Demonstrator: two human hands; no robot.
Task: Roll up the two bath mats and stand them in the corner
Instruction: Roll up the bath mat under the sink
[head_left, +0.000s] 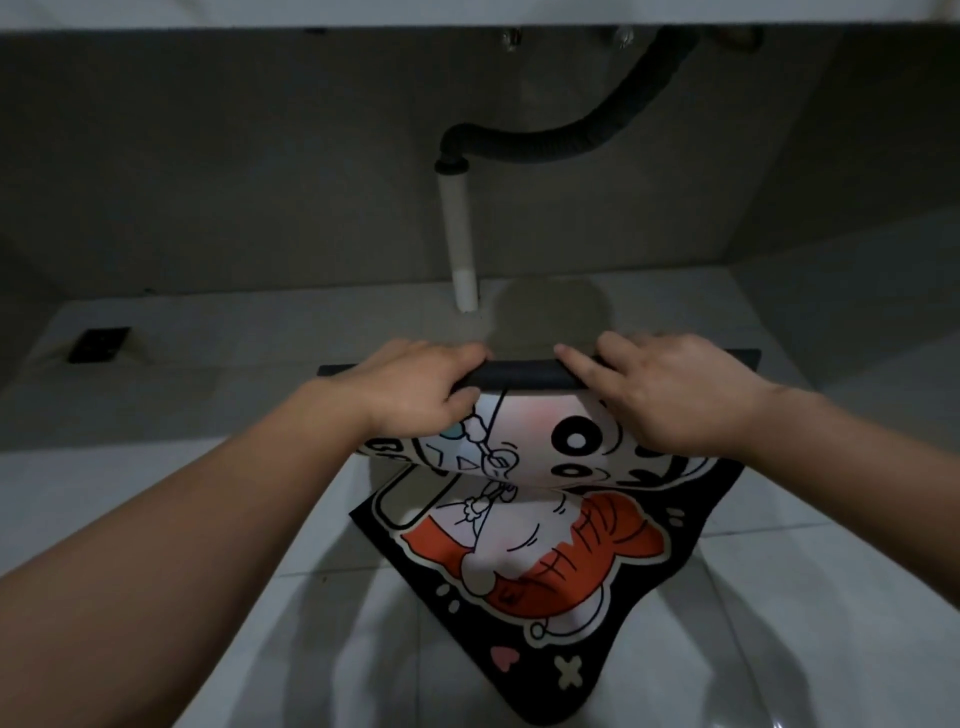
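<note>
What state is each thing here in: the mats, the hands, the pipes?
Face mat: far edge rolled, black underside out, the rest unrolled.
Fish mat: flat on the floor, unrolled, partly under the face mat.
Left hand: grips the roll.
Right hand: rests on the roll, index finger straight.
Grey hose: bent, joined to the white pipe.
White pipe: upright, reaching the floor.

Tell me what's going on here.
A person is rolling a bath mat on the tiled floor below a drain pipe. The left hand grips the dark rolled edge at the far end, and the right hand presses its fingers on it. Only that edge is rolled. The rest bulges up, then lies flat toward the person.
</note>
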